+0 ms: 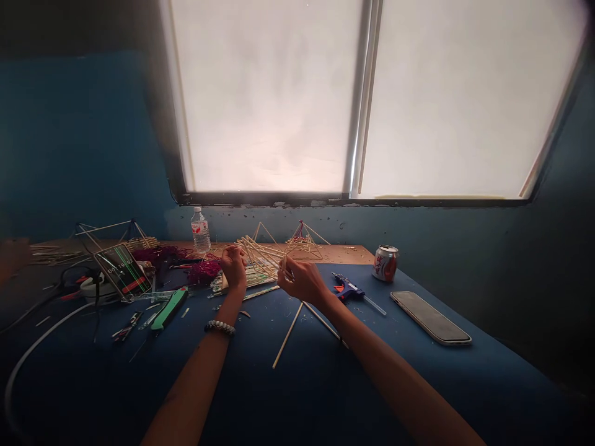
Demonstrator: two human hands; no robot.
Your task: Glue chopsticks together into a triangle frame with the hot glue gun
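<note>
Above the far part of the table, a bundle of thin wooden sticks (264, 253) spans the gap between my two hands. At its left end my left hand (233, 267) is closed, fingers curled against the sticks. My right hand (301, 280) pinches the right end, its fingertips partly hidden behind the knuckles. Below the right hand, two wooden sticks (288, 334) form an upside-down V, one partly covered by my right forearm. To the right of that hand lies a blue glue gun (348, 287) with a clear glue stick protruding from it.
Stick frames (309, 238) stand at the back, another (106, 228) at far left. A propped phone (123, 271), green cutter (170, 310), dark red yarn (204, 271) and white cable (35, 347) occupy the left. Nearby are a bottle (200, 232), can (385, 263) and second phone (431, 317).
</note>
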